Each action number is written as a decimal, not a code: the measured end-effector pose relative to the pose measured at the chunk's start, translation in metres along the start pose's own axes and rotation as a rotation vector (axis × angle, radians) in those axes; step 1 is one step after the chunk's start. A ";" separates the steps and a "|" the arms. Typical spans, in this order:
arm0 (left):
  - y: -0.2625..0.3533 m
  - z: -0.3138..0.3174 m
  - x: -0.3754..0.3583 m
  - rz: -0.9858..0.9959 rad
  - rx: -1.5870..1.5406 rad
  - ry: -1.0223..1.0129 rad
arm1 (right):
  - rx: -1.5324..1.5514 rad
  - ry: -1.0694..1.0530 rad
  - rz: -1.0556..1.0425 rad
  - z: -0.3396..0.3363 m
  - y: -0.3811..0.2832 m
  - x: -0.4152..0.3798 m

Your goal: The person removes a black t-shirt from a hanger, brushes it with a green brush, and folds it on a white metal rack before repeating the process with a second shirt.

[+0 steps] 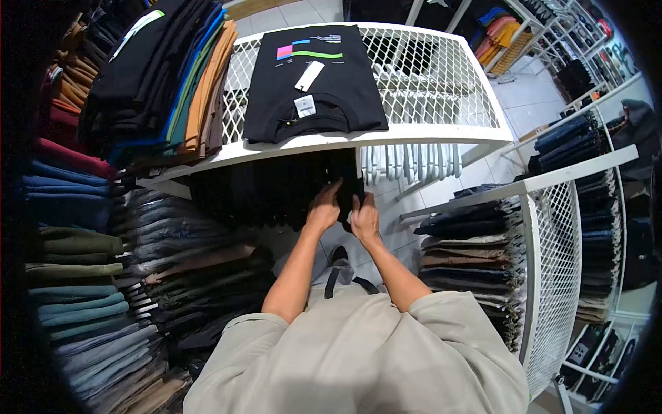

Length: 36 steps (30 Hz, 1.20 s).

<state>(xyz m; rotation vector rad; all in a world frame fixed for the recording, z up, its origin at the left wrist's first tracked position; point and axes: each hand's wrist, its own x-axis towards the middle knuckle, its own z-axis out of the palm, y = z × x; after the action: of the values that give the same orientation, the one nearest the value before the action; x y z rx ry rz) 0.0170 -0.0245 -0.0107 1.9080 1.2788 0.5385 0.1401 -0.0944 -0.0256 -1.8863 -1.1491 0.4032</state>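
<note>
Both my hands reach below the front edge of a white mesh shelf (441, 132), among black garments (276, 183) hanging under it. My left hand (324, 207) is at the right end of these garments, its fingers bent against dark cloth. Just to its right, my right hand (364, 217) has its fingers curled round the edge of a black garment (350, 196). What my left fingers hold, if anything, is lost in the dark cloth. On the shelf above lies a folded black T-shirt (317, 83) with a white tag (309, 76).
Stacked shirts (162, 76) stand at the shelf's left end. White hangers (414, 162) hang under its right part. Folded trousers (76, 303) fill the left side. At the right are a white metal rack (552, 276) and hanging trousers (469, 262). Pale floor tiles (407, 238) show between.
</note>
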 end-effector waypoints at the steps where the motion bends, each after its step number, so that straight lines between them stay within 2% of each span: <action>1: -0.001 0.002 -0.004 0.004 -0.004 -0.005 | -0.005 0.005 0.002 -0.006 0.008 -0.010; 4: 0.014 -0.003 -0.018 0.073 0.005 -0.020 | -0.130 0.037 -0.071 -0.027 0.025 -0.038; 6: 0.042 -0.015 -0.031 -0.086 0.075 -0.118 | -0.116 0.046 -0.058 -0.049 0.032 -0.054; 7: 0.045 -0.013 -0.036 -0.074 0.079 -0.124 | -0.099 0.047 -0.049 -0.061 0.033 -0.062; 9: 0.052 -0.007 -0.050 0.063 0.018 -0.001 | -0.106 0.101 -0.032 -0.086 0.038 -0.080; 10: 0.061 -0.007 -0.054 0.079 0.020 -0.014 | -0.106 0.101 -0.062 -0.104 0.036 -0.089; 12: 0.082 -0.005 -0.063 0.283 0.020 0.148 | -0.138 0.142 -0.072 -0.139 0.032 -0.111; 16: 0.140 -0.004 -0.090 0.513 0.149 0.067 | -0.162 0.171 -0.082 -0.221 0.020 -0.166; 17: 0.156 0.000 -0.098 0.634 0.133 0.093 | -0.148 0.190 -0.074 -0.243 0.017 -0.182; 20: 0.204 0.012 -0.125 0.819 -0.021 -0.156 | -0.172 0.232 -0.022 -0.314 0.004 -0.232; 23: 0.264 0.022 -0.175 0.833 -0.096 -0.414 | -0.228 0.358 -0.020 -0.379 -0.012 -0.285; 25: 0.295 0.034 -0.205 0.911 -0.161 -0.569 | -0.375 0.416 0.022 -0.417 -0.020 -0.324; 29: 0.341 0.070 -0.270 0.943 -0.213 -0.690 | -0.371 0.772 0.093 -0.478 -0.008 -0.405; 31: 0.366 0.077 -0.300 0.878 -0.204 -0.758 | -0.534 0.940 0.127 -0.510 0.000 -0.438; 34: 0.384 0.095 -0.332 0.956 -0.272 -0.798 | -0.850 1.158 0.244 -0.562 0.018 -0.485; 35: 0.390 0.097 -0.340 0.956 -0.265 -0.800 | -0.935 1.179 0.295 -0.582 0.032 -0.502; 36: 0.398 0.095 -0.349 0.929 -0.269 -0.816 | -1.030 1.183 0.440 -0.600 0.046 -0.516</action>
<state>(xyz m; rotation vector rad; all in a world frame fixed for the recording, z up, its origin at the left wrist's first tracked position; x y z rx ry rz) 0.1751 -0.4590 0.2646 2.0619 -0.2232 0.2751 0.2828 -0.8407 0.2008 -2.5558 -0.0380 -1.1873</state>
